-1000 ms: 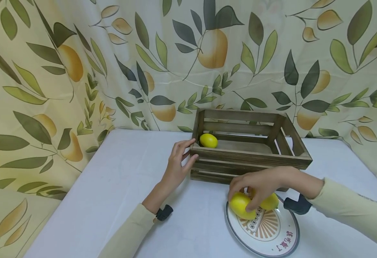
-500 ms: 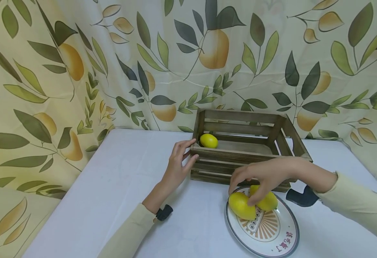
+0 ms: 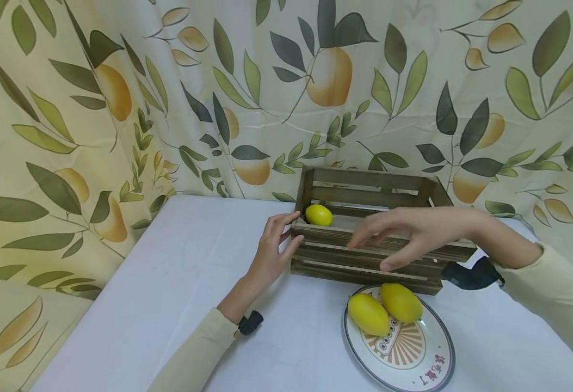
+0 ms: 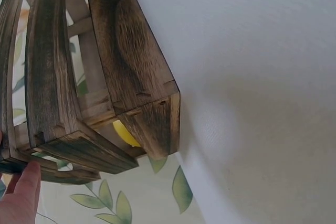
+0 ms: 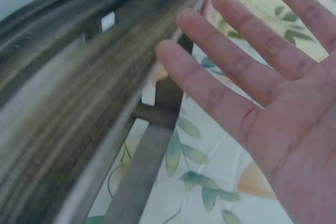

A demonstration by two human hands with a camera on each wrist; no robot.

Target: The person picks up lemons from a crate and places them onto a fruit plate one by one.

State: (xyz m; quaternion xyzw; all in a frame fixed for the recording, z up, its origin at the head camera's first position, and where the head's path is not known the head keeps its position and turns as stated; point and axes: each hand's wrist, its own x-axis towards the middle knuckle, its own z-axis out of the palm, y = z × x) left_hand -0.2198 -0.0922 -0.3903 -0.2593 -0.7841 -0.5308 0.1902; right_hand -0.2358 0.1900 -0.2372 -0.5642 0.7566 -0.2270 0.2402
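My left hand grips the left front corner of the dark slatted wooden crate, thumb on the front and fingers at the side. In the left wrist view, its fingertips touch the crate's end. One lemon lies inside, at the left. Above the front rail hovers my right hand, holding nothing; the right wrist view shows its palm and straight, spread fingers. Two lemons, one on the left and one on the right, lie side by side on a round printed plate before the crate.
A white cloth covers the table. Behind the crate and along the left hangs a curtain printed with fruit and leaves. The plate sits close to the crate's front. Black straps with cameras circle both wrists.
My right hand has let go of the left lemon on the plate and risen, bare, to the crate's front rail. Both plate lemons stay put. My left hand keeps its grip on the crate.
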